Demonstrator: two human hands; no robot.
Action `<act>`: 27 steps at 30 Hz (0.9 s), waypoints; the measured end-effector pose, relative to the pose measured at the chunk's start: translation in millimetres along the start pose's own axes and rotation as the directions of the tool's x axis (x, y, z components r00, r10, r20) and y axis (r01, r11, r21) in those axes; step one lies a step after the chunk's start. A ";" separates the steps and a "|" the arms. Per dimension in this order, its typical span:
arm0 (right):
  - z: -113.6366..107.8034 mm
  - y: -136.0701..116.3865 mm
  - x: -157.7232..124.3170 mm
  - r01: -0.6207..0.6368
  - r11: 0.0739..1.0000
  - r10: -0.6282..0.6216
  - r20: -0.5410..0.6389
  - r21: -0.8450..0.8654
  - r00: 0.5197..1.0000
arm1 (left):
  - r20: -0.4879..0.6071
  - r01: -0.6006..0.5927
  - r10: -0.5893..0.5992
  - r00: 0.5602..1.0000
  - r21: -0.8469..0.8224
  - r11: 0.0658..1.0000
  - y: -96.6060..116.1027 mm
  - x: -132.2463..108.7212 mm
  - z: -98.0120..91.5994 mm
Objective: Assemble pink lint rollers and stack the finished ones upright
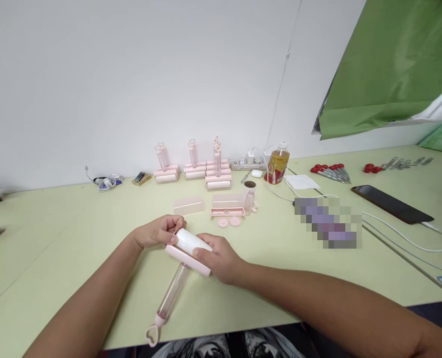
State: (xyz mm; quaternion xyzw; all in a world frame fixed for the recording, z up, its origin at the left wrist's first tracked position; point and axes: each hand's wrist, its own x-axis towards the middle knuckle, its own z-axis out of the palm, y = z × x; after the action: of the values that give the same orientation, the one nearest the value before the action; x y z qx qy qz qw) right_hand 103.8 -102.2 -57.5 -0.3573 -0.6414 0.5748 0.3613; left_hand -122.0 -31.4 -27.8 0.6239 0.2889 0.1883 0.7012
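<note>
A pink lint roller (188, 260) lies slantwise between my hands, its clear handle (173, 293) pointing down toward the table's front edge and ending in a heart-shaped loop. The white sticky roll (191, 242) sits along its pink head. My left hand (163, 232) pinches the roll's left end with curled fingers. Around the right end of the roll and head is my right hand (223, 257), thumb across the white surface. Beyond the hands are a clear cover (188, 205), an open pink case part (226, 213) and two pink discs (228, 222).
Several assembled pink lint rollers (218, 179) stand along the wall. To the right are a bottle of amber liquid (278, 166), a phone (391, 203), red-handled tools (330, 171) and white cables (392, 236). A coiled cable (107, 184) lies at the back left.
</note>
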 end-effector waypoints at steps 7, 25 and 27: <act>-1.2 1.3 3.3 0.089 0.989 -0.108 -0.168 -0.116 0.980 | -0.167 0.002 0.003 0.986 0.030 1.000 -4.1 5.2 3.2; -51.7 6.3 13.5 0.217 0.854 -0.246 -0.001 -0.473 0.969 | -0.382 -0.076 0.405 0.831 0.643 0.762 13.2 -0.7 31.7; -52.0 6.4 13.4 0.234 0.848 -0.254 0.022 -0.476 0.967 | -0.370 -0.059 0.396 0.840 0.663 0.746 14.3 -2.5 34.8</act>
State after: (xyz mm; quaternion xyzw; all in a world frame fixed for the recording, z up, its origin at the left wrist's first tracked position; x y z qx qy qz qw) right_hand 143.0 -65.0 -59.1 -0.3625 -0.7950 0.3419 0.3461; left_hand -100.3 -57.4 -11.4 0.7838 0.4211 0.3193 0.3261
